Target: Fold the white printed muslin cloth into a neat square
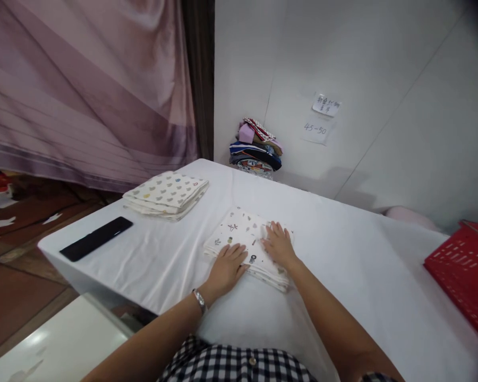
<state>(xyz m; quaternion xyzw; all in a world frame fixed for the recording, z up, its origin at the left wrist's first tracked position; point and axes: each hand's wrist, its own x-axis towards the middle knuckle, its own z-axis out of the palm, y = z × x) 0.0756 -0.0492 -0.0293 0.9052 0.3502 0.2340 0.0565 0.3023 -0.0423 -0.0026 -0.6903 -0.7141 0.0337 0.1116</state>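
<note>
A folded white cloth (242,228) with small printed figures lies in several layers on the white-covered table (342,254). My left hand (226,268) rests on its near left edge, fingers stretched out and thumb at the border. Flat on the cloth's right part is my right hand (279,245), its fingers spread. Neither hand grips the fabric. To the left sits a second stack of folded white cloth (167,193), printed with grey shapes and a few coloured ones.
A black phone-like slab (96,239) lies near the table's left edge. At the right edge stands a red plastic basket (462,265). A pile of folded clothes (256,148) is beyond the far edge, by the wall. A pink curtain (91,90) hangs at left; a white surface (59,339) is below.
</note>
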